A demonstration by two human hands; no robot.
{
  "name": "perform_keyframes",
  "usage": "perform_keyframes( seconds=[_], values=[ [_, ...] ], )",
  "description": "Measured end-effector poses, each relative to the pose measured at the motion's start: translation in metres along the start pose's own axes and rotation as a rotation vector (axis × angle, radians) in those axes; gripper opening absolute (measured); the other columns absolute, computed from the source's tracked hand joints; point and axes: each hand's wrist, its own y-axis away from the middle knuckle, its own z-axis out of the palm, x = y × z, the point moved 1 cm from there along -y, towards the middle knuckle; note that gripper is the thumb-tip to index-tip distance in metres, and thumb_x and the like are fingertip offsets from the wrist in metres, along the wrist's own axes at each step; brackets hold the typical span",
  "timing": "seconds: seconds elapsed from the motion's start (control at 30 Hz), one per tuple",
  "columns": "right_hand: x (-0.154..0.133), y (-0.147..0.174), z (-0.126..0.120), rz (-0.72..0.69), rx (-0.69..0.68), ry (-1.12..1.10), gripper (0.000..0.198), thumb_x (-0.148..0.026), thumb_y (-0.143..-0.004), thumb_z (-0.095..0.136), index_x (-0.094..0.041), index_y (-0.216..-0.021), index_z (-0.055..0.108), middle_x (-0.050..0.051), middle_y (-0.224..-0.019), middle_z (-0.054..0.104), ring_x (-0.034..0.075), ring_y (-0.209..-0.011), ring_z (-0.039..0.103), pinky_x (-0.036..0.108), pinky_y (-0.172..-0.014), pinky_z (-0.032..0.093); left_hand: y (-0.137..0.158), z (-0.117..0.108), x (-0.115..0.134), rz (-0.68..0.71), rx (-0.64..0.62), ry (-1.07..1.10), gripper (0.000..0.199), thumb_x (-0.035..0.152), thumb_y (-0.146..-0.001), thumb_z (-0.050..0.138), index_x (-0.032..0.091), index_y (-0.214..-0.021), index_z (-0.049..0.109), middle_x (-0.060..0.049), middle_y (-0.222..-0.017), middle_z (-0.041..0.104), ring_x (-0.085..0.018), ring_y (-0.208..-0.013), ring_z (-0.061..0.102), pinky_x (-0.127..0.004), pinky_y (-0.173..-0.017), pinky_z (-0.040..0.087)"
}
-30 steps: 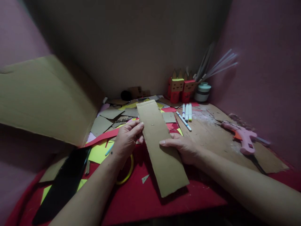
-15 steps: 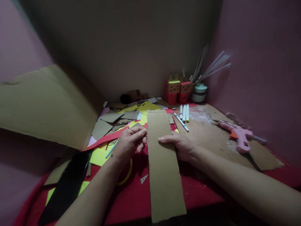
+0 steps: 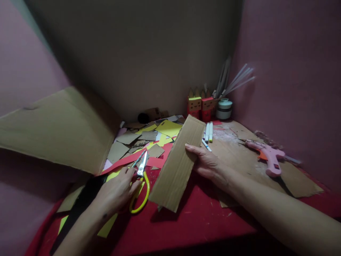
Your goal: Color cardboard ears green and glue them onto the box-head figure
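My right hand (image 3: 207, 161) grips a long strip of brown cardboard (image 3: 177, 163) by its right edge, thumb on top and fingers beneath. The strip slants, its near end to the left. My left hand (image 3: 119, 186) is low over the left part of the table, fingers curled round the lower end of a thin blue pencil (image 3: 138, 159). Its fingertips are partly hidden. Beside them lie scissors (image 3: 143, 165) with yellow handles, over a red paper strip (image 3: 119, 163).
Cardboard scraps (image 3: 118, 151) and yellow paper (image 3: 169, 128) cover the back left. A large cardboard panel (image 3: 58, 131) stands left. Markers (image 3: 211, 132), box figures (image 3: 195, 105), a lidded jar (image 3: 224, 109) and a pink glue gun (image 3: 271, 156) are at the right.
My left hand has moved away from the cardboard strip, down and left to the pencil, uncovering the scissors. My right hand has tilted the strip, swinging its near end left.
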Motion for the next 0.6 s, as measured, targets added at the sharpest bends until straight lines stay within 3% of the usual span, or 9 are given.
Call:
perform_keyframes(
  seconds=[0.2,0.33,0.6],
  values=[
    [-0.002,0.002,0.002,-0.061,0.019,-0.002,0.040,-0.022,-0.058,0.081,-0.020,-0.094,0.063,0.002,-0.087,0.069,0.019,-0.080,0.061,0.039,-0.080,0.048,0.011,0.012,0.001,-0.068,-0.016,-0.042,0.035,0.042,-0.089,0.050,0.016,-0.112,0.053,-0.006,-0.104,0.058,-0.018,-0.089,0.057,-0.039,-0.078,0.049],
    [-0.005,0.002,0.003,-0.065,0.028,-0.004,0.040,-0.022,-0.058,0.081,-0.020,-0.093,0.062,0.003,-0.087,0.068,0.020,-0.080,0.060,0.039,-0.078,0.048,0.015,0.020,0.001,-0.114,-0.034,-0.022,0.035,0.042,-0.088,0.051,0.017,-0.112,0.053,-0.005,-0.097,0.059,-0.016,-0.081,0.058,-0.037,-0.074,0.049],
    [-0.006,-0.004,-0.005,-0.046,0.020,0.039,0.039,-0.029,-0.057,0.082,-0.019,-0.090,0.062,0.001,-0.076,0.066,0.015,-0.065,0.058,0.027,-0.052,0.041,0.029,0.010,-0.012,-0.144,0.104,0.345,0.049,0.042,-0.077,0.049,0.014,-0.117,0.045,-0.001,-0.070,0.057,-0.020,-0.062,0.058,-0.032,-0.059,0.046]
  ],
)
